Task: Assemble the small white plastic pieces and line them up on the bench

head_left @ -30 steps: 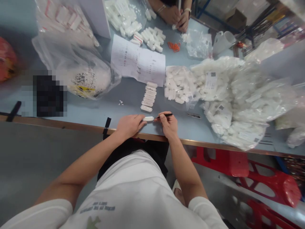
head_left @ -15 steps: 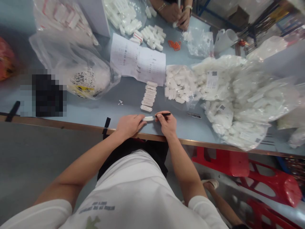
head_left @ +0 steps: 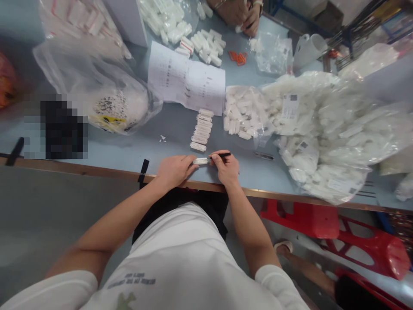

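Near the table's front edge, my left hand (head_left: 175,169) grips the left end of a small white perforated piece (head_left: 201,161) between thumb and fingers. My right hand (head_left: 226,167) pinches a thin black pen-like tool (head_left: 225,155), its tip at the right end of that piece. Just beyond, several similar white pieces (head_left: 200,133) lie in a column. Printed sheets (head_left: 186,79) lie behind them. Tiny white bits (head_left: 163,138) are scattered to the left, and a small metal tool (head_left: 264,156) rests to the right.
Clear bags of white parts (head_left: 325,129) cover the right side; a smaller open bag (head_left: 247,113) sits nearer. Another plastic bag (head_left: 119,107) and a dark pixelated item (head_left: 64,129) are at left. A person's hands (head_left: 251,19) work across the table. Red stools (head_left: 322,221) stand below.
Both my hands keep their grips almost unmoved. The view has shifted slightly. Across the table, the other person's hands have moved a little, and a leg under the table at lower right has shifted.
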The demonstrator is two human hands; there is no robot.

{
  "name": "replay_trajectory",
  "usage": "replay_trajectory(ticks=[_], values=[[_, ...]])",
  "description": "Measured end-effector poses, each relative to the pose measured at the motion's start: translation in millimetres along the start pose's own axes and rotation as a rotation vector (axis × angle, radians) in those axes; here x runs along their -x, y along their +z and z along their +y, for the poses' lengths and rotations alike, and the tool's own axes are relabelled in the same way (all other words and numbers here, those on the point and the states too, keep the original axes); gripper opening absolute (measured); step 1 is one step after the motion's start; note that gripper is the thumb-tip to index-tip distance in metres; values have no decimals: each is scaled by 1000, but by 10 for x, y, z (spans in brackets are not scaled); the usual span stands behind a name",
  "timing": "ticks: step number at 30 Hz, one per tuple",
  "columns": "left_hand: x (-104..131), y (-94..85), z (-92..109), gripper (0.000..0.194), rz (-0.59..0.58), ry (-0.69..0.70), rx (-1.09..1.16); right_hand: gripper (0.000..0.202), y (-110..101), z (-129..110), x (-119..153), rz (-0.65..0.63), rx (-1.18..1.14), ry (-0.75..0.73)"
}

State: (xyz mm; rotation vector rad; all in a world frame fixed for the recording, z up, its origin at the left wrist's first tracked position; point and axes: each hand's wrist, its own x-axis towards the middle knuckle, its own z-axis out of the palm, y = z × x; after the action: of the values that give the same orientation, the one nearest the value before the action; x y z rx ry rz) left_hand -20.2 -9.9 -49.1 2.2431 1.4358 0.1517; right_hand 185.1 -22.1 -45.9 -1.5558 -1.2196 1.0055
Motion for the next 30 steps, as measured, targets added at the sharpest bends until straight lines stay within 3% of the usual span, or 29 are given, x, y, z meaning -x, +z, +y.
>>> replay_trajectory(ticks=[10,18,22,26,30], values=[[15,-8,7,44,4,-7,37,30,-2,-91,23,-22,240,-65],[9,-29,19,44,10,13,-16,31,50,-102,29,-53,409,-202],[-6,-7,5,42,13,2,16,32,34,-99,19,-46,305,-169],[-29,-28,-30,40,9,-40,93,36,-32,-74,28,51,158,-109],[-19,-185,-27,45,76,-220,401,37,-99,-138,77,69,177,-210]])
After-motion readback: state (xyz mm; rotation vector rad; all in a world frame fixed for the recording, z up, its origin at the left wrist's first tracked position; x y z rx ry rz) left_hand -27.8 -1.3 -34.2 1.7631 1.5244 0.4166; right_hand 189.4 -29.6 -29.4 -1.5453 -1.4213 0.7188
